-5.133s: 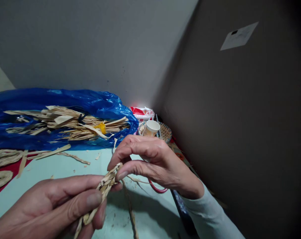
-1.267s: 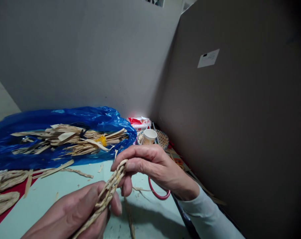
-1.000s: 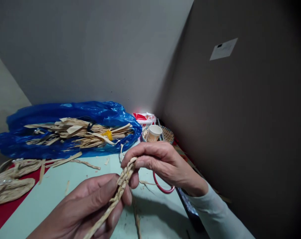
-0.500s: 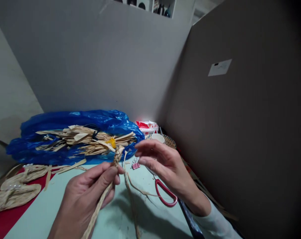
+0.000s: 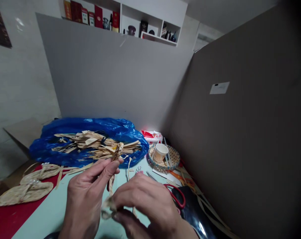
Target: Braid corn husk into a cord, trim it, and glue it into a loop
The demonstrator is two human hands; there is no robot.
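Observation:
Between thumb and fingers, my left hand (image 5: 89, 191) pinches a short braid of dried straw (image 5: 119, 150), its thick end standing up above the fingertips. My right hand (image 5: 147, 200) is lower and nearer the camera, its fingers closed on a straw strand (image 5: 106, 209) that hangs from the braid; motion smears this part. Another thin strand (image 5: 129, 167) hangs down behind my right hand. Red-handled scissors (image 5: 181, 198) lie partly hidden just right of that hand. A pink binder clip (image 5: 139, 170) shows behind its knuckles.
A blue plastic bag (image 5: 90, 122) with straw bundles (image 5: 90, 142) lies at the back. Two woven straw sandals (image 5: 23, 193) rest on red cloth at left. A woven tray (image 5: 174, 157) bears a paper cup (image 5: 161, 152). Grey panels (image 5: 110, 76) wall in the table.
My right hand, open and apart from the straw before, has moved down and left and closed on a strand. My left hand keeps its hold on the braid. The view has tilted up.

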